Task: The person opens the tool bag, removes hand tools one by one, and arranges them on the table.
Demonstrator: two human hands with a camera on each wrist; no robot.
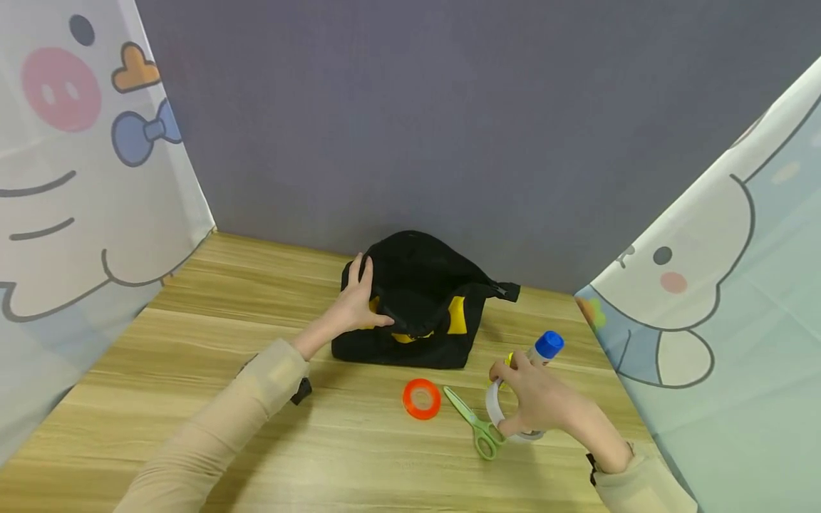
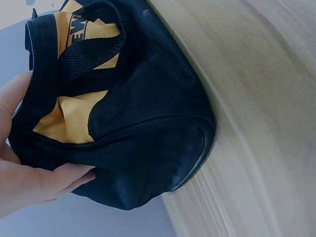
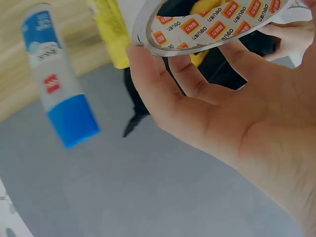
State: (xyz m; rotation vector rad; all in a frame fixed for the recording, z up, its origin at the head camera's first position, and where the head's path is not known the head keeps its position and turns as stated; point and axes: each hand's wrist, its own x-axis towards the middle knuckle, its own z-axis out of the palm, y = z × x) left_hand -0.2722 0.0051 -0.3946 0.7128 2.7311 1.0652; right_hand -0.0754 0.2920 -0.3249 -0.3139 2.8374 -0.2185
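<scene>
A black bag with yellow patches (image 1: 398,354) stands unzipped, its mouth gaping upward. My left hand (image 1: 349,303) grips the left end of its opening; in the left wrist view the thumb is at the zipped rim and the fingers lie against the bag's side (image 2: 148,158). My right hand (image 1: 535,395) holds a white roll of tape (image 1: 493,405) by its ring, fingers and thumb spread across it. The printed inner core (image 3: 217,29) shows in the right wrist view. Green scissors (image 1: 477,422) lie just left of the roll, overlapping it in the head view.
An orange-red tape roll (image 1: 421,399) lies in front of the bag. Beyond my right hand are a glue stick with a blue cap (image 1: 549,345) and a yellow tube-like thing (image 3: 109,32). A grey panel (image 1: 410,128) rises behind the wooden table (image 1: 359,456); printed cloths hang on both sides.
</scene>
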